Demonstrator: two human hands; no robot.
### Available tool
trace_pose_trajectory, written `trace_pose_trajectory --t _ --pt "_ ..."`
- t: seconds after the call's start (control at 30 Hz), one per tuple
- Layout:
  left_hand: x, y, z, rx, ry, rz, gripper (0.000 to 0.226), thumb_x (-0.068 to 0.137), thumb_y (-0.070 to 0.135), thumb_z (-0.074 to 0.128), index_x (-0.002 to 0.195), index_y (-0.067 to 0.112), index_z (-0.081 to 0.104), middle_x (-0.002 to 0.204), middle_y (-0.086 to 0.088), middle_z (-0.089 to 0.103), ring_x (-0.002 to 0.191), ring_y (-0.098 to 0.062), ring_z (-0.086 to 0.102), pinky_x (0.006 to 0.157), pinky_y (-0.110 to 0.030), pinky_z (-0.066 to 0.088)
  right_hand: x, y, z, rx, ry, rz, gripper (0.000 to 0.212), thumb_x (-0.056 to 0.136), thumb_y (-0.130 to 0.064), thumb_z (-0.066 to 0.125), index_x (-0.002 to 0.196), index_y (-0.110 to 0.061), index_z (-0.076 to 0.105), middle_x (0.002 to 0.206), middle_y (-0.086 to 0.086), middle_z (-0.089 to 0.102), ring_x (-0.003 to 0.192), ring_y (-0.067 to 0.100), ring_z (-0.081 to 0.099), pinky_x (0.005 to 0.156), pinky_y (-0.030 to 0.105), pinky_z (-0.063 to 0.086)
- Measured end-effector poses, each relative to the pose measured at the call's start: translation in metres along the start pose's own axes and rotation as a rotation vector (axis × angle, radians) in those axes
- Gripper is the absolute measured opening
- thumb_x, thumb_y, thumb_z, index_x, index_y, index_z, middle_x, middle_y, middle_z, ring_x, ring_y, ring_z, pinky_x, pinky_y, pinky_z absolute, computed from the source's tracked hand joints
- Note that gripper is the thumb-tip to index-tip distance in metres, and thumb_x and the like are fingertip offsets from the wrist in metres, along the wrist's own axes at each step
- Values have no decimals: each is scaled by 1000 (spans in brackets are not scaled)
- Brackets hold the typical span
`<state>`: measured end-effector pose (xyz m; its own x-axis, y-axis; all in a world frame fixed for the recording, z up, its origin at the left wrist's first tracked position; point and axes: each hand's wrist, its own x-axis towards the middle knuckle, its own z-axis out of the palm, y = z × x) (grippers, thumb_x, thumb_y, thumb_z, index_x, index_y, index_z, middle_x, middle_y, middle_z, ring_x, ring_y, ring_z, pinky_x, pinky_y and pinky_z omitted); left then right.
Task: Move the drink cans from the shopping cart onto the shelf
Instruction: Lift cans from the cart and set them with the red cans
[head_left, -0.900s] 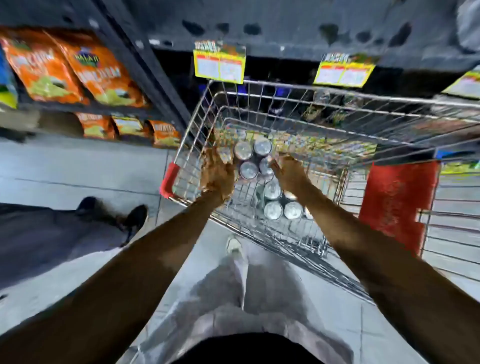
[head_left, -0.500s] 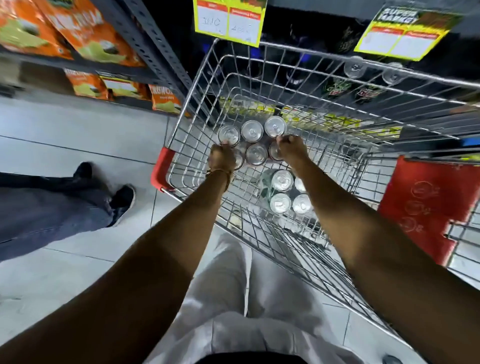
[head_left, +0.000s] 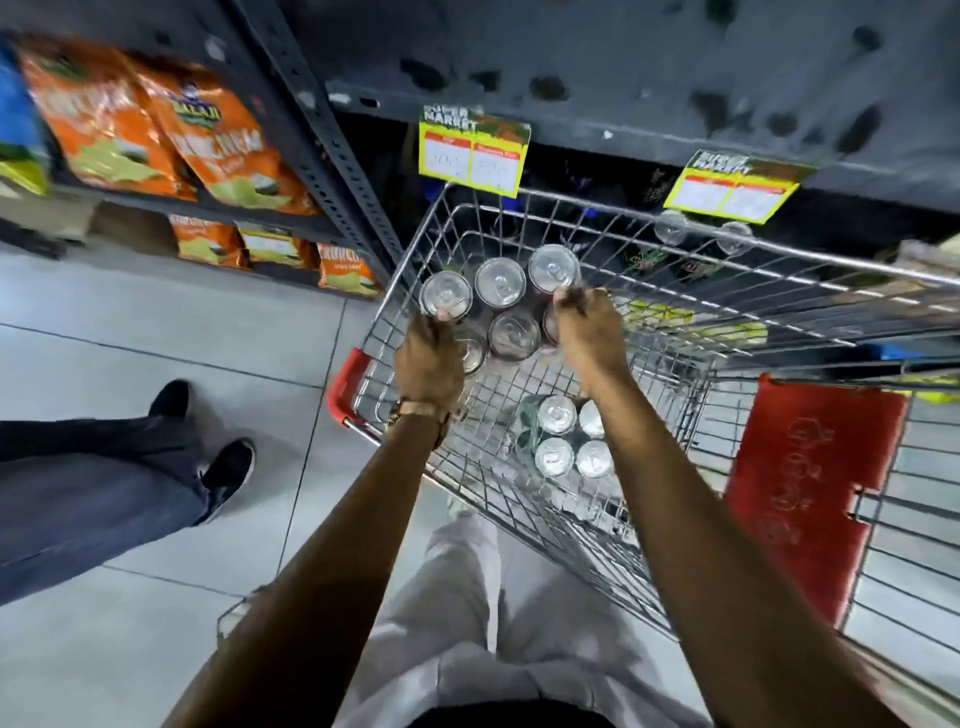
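Pale trousers (head_left: 467, 623), one pair, worn by the person reaching forward; both forearms bare, one wristband (head_left: 423, 410) on the left wrist

Dark trousers and black shoes (head_left: 228, 467), one pair, a second person standing on the tiled floor (head_left: 130, 322) to the left

Wire cart (head_left: 779, 280), one, with one red corner bumper (head_left: 348, 382) and one red seat flap (head_left: 810, 499) bearing faint embossed marks, not readable

Cans left in the cart bottom (head_left: 556, 413): four silver tops visible in a tight block, wrapped in clear film, partly behind the right forearm

Raised pack of cans (head_left: 501, 283): six tops counted, two rows of three, two of them partly covered by the hands; held up above the cart's floor, within its front half. Can labels not visible from above

Left hand (head_left: 428, 364): fingers curled closed on the pack's near left corner

Right hand (head_left: 592, 332): fingers curled closed on the pack's right side

Price tags: two, yellow with red-and-white panels, hanging from the dark shelf edge (head_left: 623, 150); the left tag (head_left: 472, 150) reads "SUPER MARKET" at the top, the right tag (head_left: 732, 187) is blurred. Figures unreadable

Dark cans on the lower shelf behind the cart (head_left: 691, 270): green lettering, count uncertain; two silver tops (head_left: 670, 228) show

Orange snack bags (head_left: 218, 150): two large on the upper left shelf, one marked "BALAJI"; three smaller ones (head_left: 270, 244) below
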<state>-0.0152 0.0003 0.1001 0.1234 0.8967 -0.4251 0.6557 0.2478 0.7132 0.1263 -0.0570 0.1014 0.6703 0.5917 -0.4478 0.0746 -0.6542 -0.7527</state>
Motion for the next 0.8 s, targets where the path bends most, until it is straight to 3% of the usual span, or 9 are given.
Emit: trace_pose_trajectory --t 0.1,0.17,0.23,0.4,0.53,0.63,0.8 --pt "-17 30 -28 101 69 104 29 99 20 42 110 -2 57 108 -23 65 97 -36 61 71 -36 41 -27 -34 -21 -1 59 -83 32 101 -28 41 81 -8 57 63 0 51 52 13 47 37 9 37" --pt "-28 50 -46 138 136 176 30 98 22 42 105 -2 59 108 -26 65 98 -39 60 66 -33 31 -42 -58 -37 -47 104 -126 33 100 -30 41 79 -9 55 72 7 56 62 20 51 53 20 40" --pt "-34 71 -62 143 176 242 31 97 26 44 98 0 60 104 -25 68 98 -41 61 67 -37 38 -49 -78 -53 -56 141 -151 33 99 -31 43 82 -5 57 83 13 59 75 21 53 66 26 36" --pt "-37 124 -96 99 256 422 37 95 39 46 83 6 58 92 -22 70 91 -41 63 68 -39 46 -48 -128 -88 -123 234 -274 36 96 -29 46 81 1 59 79 14 53 77 20 47 67 29 31" --pt "-21 163 -108 43 296 466 35 94 40 47 72 12 46 88 -21 68 86 -41 62 67 -39 44 -30 -170 -104 -86 250 -341 33 96 -32 46 86 -1 55 86 12 53 82 22 49 72 32 38" --pt "4 193 -111 26 313 456 37 94 42 45 74 12 50 93 -19 68 90 -40 62 67 -36 42 0 -203 -109 -64 252 -366 35 95 -36 46 88 -3 53 91 11 50 86 22 48 81 39 45" --pt "46 224 -109 9 330 398 39 94 45 44 75 11 50 101 -23 68 97 -44 61 75 -40 46 53 -242 -106 -15 228 -359 38 94 -39 47 66 -14 43 89 10 51 81 21 50 70 33 39"
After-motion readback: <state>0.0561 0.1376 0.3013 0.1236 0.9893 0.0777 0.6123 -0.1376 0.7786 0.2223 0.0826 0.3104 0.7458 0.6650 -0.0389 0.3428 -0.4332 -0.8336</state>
